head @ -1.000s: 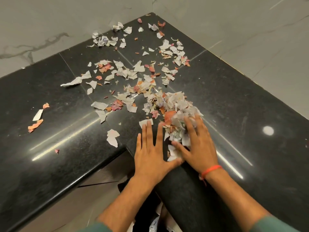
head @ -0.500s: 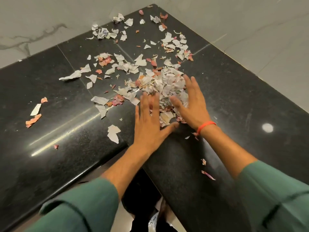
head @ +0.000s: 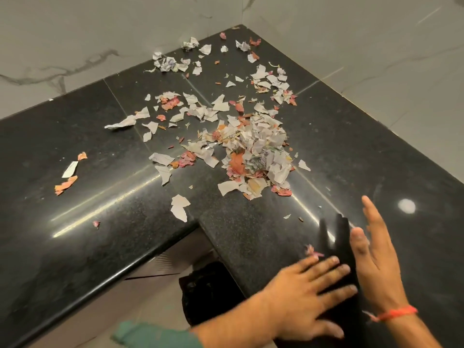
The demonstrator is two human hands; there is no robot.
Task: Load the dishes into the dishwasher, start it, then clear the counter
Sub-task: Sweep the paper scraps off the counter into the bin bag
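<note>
A heap of torn paper scraps [head: 253, 156], white with orange and pink bits, lies on the black stone worktop [head: 75, 234], out from its back corner; looser scraps [head: 218, 79] trail from the heap toward that corner and the marble wall [head: 75, 46]; a few strays [head: 66, 177] sit well left of the heap; print shows on some scraps but is too small to read.

Both hands are on the near side of the heap, apart from it and holding nothing; the left hand [head: 305, 295] lies flat over the worktop edge, its grip spread with fingers straight; the right hand [head: 376, 259] stands on edge just beside it, fingers straight and apart, an orange thread band [head: 394, 313] on its wrist; 1 pink scrap [head: 312, 251] lies just beyond the left fingertips; a black bag [head: 211, 292] shows below the worktop edge.
</note>
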